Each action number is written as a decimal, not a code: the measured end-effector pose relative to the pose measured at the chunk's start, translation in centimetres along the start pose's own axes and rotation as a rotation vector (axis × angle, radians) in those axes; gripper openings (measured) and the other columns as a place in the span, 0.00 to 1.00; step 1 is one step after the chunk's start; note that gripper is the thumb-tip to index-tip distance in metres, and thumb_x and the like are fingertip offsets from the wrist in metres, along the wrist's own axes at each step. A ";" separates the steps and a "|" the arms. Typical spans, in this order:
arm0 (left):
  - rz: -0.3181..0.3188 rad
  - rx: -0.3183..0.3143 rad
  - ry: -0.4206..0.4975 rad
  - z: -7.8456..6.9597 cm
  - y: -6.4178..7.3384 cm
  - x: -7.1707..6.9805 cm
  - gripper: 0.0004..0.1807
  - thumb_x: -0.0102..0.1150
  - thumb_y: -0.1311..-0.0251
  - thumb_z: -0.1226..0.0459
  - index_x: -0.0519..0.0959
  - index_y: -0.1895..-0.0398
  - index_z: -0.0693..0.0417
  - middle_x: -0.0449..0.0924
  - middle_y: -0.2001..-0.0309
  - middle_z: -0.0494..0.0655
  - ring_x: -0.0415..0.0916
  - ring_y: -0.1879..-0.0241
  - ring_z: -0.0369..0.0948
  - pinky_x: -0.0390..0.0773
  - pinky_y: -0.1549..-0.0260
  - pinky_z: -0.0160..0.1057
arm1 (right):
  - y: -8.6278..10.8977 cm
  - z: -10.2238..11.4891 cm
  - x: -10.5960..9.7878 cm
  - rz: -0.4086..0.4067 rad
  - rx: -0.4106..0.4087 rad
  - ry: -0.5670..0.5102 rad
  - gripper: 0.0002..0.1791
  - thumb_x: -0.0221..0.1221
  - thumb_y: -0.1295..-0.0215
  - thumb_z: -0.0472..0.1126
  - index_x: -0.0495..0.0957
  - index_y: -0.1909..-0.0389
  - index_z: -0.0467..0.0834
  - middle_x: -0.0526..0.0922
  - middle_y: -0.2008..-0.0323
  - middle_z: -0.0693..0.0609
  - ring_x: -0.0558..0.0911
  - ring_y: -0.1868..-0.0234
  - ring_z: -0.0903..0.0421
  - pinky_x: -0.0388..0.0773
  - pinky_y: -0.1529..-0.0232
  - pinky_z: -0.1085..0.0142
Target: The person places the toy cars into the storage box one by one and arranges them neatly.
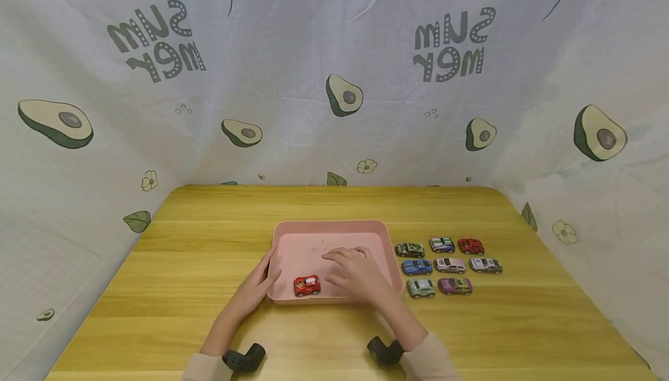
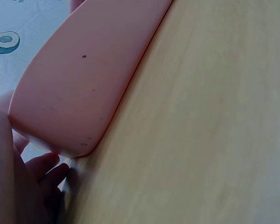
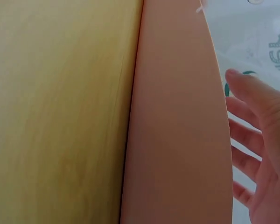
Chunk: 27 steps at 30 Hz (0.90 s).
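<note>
A pink tray (image 1: 337, 301) lies on the wooden table, with one red toy car (image 1: 306, 286) inside near its front edge. My left hand (image 1: 257, 281) grips the tray's left wall, thumb over the rim and fingers outside; the left wrist view shows those fingers (image 2: 43, 163) low against the tray's corner. Over the right half of the tray, just right of the red car, hovers my right hand (image 1: 358, 273). Its fingers are spread and loosely bent with nothing held, and in the right wrist view they appear beyond the tray's side wall (image 3: 177, 116).
Right of the tray, several toy cars stand in loose rows, among them a blue car (image 1: 416, 267), a purple car (image 1: 455, 286) and another red car (image 1: 471, 246). A cloth (image 1: 292, 50) printed with avocados hangs behind and beside the table (image 1: 157, 311).
</note>
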<state>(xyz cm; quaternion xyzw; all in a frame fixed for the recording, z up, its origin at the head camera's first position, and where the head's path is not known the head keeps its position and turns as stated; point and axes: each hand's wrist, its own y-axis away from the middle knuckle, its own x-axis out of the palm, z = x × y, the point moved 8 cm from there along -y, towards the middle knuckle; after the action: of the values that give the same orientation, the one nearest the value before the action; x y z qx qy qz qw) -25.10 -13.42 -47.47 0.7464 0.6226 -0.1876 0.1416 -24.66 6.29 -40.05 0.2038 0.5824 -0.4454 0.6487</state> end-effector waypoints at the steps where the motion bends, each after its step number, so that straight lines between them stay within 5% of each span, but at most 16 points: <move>1: 0.000 0.000 -0.001 0.0 0.0 0.0 0.33 0.45 0.35 0.52 0.48 0.29 0.42 0.48 0.29 0.53 0.46 0.30 0.51 0.49 0.34 0.56 | 0.1 -0.1 -0.2 -0.013 -0.001 0.009 0.22 0.60 0.45 0.52 0.75 0.49 0.52 0.79 0.49 0.55 0.76 0.47 0.57 0.65 0.45 0.53; 10: 0.003 0.007 0.002 0.0 0.0 0.0 0.33 0.45 0.35 0.53 0.48 0.29 0.44 0.48 0.29 0.54 0.46 0.30 0.51 0.49 0.33 0.55 | 1.4 -1.7 -2.5 -0.184 -0.006 0.058 0.26 0.64 0.50 0.51 0.75 0.47 0.49 0.79 0.50 0.54 0.76 0.48 0.56 0.66 0.45 0.52; 27: 0.005 -0.012 0.002 0.0 0.1 0.0 0.33 0.45 0.35 0.52 0.48 0.29 0.42 0.47 0.29 0.54 0.45 0.30 0.52 0.49 0.34 0.57 | 4.5 -6.8 -4.5 -0.185 0.140 0.142 0.30 0.65 0.51 0.52 0.74 0.45 0.47 0.78 0.47 0.50 0.77 0.48 0.50 0.65 0.43 0.48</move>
<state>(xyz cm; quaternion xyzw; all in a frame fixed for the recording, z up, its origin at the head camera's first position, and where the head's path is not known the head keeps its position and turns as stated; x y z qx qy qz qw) -25.05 -13.46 -47.49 0.7472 0.6220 -0.1828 0.1462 -24.59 15.47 -38.57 0.2250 0.6108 -0.5273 0.5461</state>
